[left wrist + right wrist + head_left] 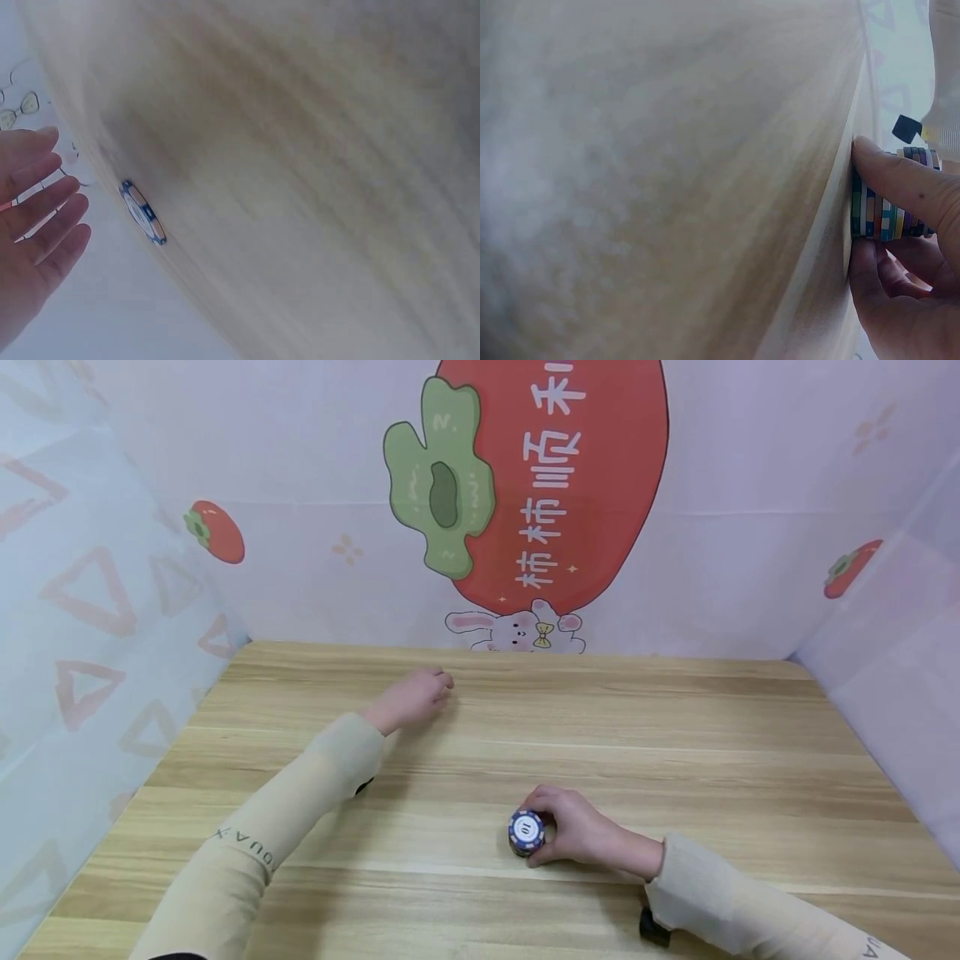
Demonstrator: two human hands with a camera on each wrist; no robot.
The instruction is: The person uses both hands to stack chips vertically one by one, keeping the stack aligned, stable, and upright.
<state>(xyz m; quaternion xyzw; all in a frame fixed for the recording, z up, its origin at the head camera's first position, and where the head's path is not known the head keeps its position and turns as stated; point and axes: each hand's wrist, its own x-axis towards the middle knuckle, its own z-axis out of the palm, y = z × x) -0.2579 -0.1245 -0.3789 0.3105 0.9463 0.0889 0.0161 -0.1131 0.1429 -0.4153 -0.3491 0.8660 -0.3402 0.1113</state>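
Note:
A stack of poker chips (527, 832) stands on the wooden table, its top chip blue and white with a "10" in the middle. My right hand (573, 827) grips the stack from the side, thumb and fingers around it. Seen from the right wrist, the stacked chips (889, 210) show edges of several colours, partly covered by the fingers. Farther back on the left, my left hand (416, 697) hovers over the table with its fingers loosely extended and nothing held. A blue and white chip (142, 212) lies on the table near that hand in the left wrist view; the head view does not show it.
The light wooden table (675, 735) reaches back to a printed cloth wall (315, 585) with fruit and a rabbit on it. Similar cloth (112, 568) closes off the left side. A small black object (654, 928) shows beneath my right sleeve.

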